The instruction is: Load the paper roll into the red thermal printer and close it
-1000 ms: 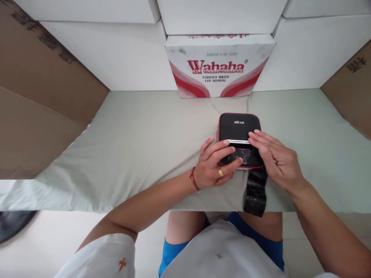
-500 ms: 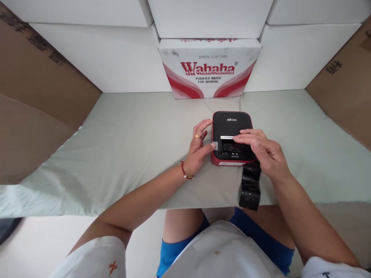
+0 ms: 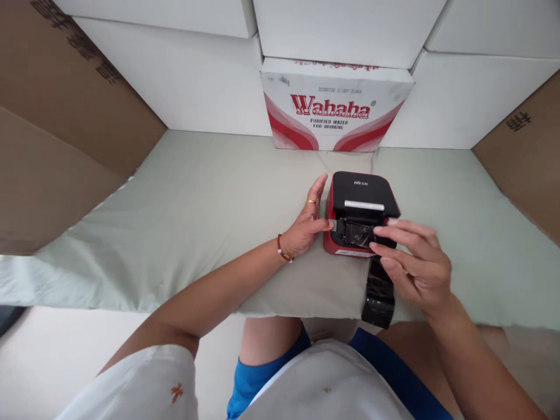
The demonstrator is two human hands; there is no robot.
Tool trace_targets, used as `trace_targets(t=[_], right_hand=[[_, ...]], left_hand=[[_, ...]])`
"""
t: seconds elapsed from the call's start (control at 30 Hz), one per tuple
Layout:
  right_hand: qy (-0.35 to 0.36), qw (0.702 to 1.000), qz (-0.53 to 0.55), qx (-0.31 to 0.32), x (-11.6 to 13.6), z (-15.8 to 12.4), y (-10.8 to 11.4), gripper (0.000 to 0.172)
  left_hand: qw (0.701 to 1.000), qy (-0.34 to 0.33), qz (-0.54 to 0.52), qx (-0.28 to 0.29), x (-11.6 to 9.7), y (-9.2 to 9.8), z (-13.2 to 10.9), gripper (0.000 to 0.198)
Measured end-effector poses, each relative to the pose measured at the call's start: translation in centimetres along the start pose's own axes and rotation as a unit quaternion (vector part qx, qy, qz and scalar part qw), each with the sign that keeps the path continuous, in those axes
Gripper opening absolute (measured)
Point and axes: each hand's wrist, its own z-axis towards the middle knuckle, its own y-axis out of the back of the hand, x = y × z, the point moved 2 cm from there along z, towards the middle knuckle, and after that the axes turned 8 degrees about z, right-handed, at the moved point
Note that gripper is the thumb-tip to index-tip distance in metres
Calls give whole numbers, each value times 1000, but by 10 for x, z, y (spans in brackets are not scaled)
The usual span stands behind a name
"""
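A small red and black printer [image 3: 365, 189] sits on the cloth-covered table, its lid partly raised and dark film showing in the opening. My left hand [image 3: 306, 224] rests against its left side, thumb on a grey tab at the front left corner and fingers apart along the side. At the front right of the opening is my right hand [image 3: 417, 259], fingers loosely bent and spread, fingertips touching the printer's edge. A strip of glossy black film [image 3: 378, 297] lies in front of the printer, reaching the table's front edge.
A Wahaha carton [image 3: 332, 111] stands behind the printer, against stacked white boxes [image 3: 184, 81]. Brown cardboard boxes stand at the left [image 3: 65, 128] and right [image 3: 525, 146]. The pale green cloth [image 3: 196, 198] hangs over the table's front edge.
The printer's lid has swung up from closed, showing the inside. My right hand has moved off the lid to the opening's front right. The camera view has shifted slightly.
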Motion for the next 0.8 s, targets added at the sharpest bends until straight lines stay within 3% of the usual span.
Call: trace_targets(t=[0.13,0.27,0.37,0.43,0.5,0.57,0.67,0.8], right_hand=[[-5,994,81,71,10,23,9,23],[-154,984,19,87,-4,60,11,29],[-192,955,-113,197,-29,92,-7,25],[-194,915,-217,279,-46,110,-26,21],[-209,879,-276,329,-57,121,-45,19],[-223,861,-290,353,-57,127,-56,18],[-230,878,-270,320,-40,122,-45,17],[-169,948,-207,173,-6,90,26,42]], left_hand=[[1000,-23,-16,9,0,-4,4,99],[999,-21,-27,21,5,-6,4,100],[999,-21,-23,18,6,-7,3,100],[999,-17,-28,18,6,-7,3,99],[999,-12,-37,21,6,-7,3,101],[999,-9,-42,22,6,-7,3,103],[999,-7,-41,26,7,-6,4,102],[999,-8,-32,26,6,-5,4,100]])
